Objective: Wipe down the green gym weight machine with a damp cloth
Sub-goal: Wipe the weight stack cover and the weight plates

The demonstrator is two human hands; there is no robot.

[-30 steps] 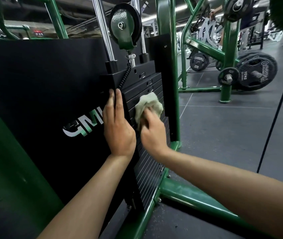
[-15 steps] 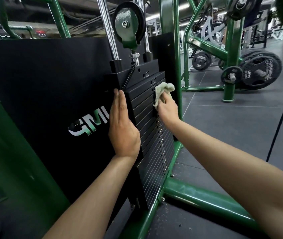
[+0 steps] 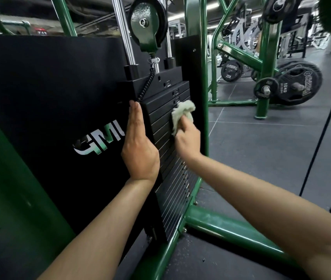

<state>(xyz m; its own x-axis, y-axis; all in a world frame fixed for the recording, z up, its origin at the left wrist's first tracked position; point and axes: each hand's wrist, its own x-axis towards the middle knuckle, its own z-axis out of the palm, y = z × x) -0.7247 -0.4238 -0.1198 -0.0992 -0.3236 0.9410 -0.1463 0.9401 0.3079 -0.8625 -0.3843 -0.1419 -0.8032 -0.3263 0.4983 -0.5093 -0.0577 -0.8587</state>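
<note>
Gym floor, cloth on weight stack

Two bare forearms reach in from the lower edge, unsleeved to the frame's edge. The left hand and right hand wear no gloves, rings or watch.

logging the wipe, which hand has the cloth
The right hand grips the crumpled pale green cloth against the black weight stack; the left hand rests flat, holding nothing.

Pale cloth, black weight stack
</note>
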